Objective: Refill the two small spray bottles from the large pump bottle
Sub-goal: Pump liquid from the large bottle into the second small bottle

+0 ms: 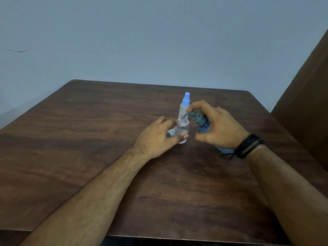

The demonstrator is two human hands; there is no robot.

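Centre frame: left hand (159, 137) grips the upright open bottle (182, 129); right hand (218, 126) grips the pump bottle (204, 126), tilted left, spout over the open neck.

a dark wooden table (88, 139) stands against a pale blue wall (142, 41).

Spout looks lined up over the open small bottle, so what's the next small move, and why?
Probably press the grey pump head down with the right hand. Its spout already points into the open neck of the small clear uncapped bottle, which the left hand grips on the brown wooden table. The tall clear spray bottle with the blue cap stands behind, still capped.
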